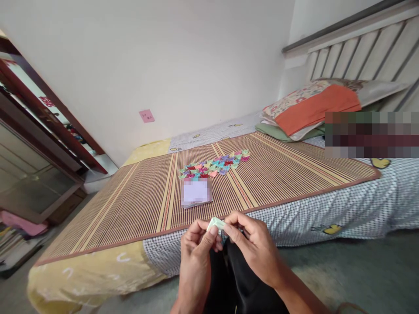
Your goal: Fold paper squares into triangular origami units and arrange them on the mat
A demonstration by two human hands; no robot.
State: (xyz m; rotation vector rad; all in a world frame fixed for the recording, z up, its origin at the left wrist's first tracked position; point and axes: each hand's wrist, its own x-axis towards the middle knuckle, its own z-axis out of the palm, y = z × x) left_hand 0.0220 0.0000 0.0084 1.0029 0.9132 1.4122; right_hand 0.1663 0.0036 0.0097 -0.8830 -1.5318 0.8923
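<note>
A small folded piece of pale green paper (216,223) is held up between both hands, just in front of the bed's edge. My left hand (199,248) pinches its left side, the thumb lying over the paper. On the right side, my right hand (250,244) grips it between thumb and fingers. Beyond the hands, a stack of lilac paper (196,192) rests on the woven mat (144,205). Behind that stack, several small folded paper pieces (214,165) in many colours lie in rows.
Pillows (314,107) are piled at the right by the white headboard (366,52). A pink note (146,115) is stuck on the wall. A cabinet (36,174) stands at the left. Patterned sheet (294,222) hangs over the bed's near edge.
</note>
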